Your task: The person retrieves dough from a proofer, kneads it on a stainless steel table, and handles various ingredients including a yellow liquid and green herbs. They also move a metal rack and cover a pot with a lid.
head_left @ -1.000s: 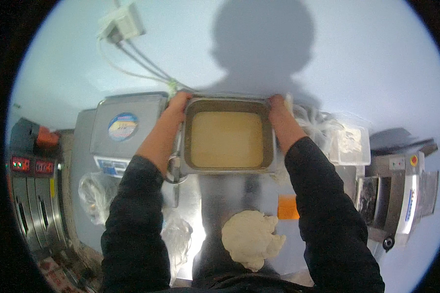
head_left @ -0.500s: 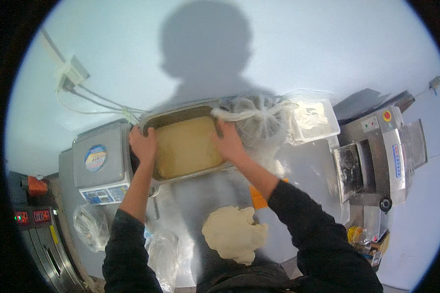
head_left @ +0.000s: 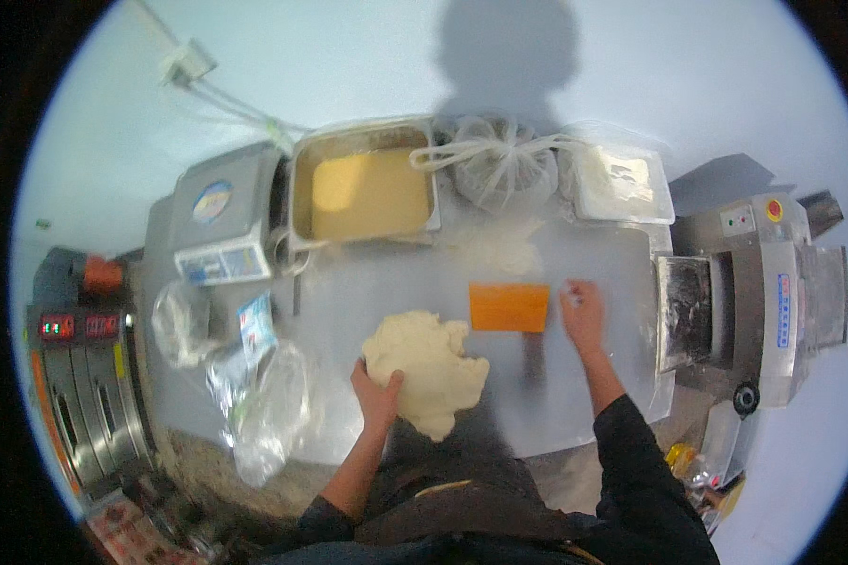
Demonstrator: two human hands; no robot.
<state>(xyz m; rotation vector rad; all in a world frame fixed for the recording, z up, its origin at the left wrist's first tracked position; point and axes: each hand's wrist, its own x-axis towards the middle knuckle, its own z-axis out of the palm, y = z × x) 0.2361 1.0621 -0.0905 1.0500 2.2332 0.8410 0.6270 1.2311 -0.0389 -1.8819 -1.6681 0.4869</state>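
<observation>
Left hand (head_left: 377, 400) grips dough (head_left: 426, 372), right hand (head_left: 584, 315) beside orange piece (head_left: 509, 309)

The dough lies against the left fingers, thumb over its near edge, the other fingers partly hidden along its left side. The right fingers curl inward (blurred, so I cannot tell whether they hold anything), with the flat orange piece just to their left. Beyond the left fingers stands a metal tray (head_left: 297, 193) of yellowish contents; well right of the right fingers is a steel machine (head_left: 768, 282).
</observation>
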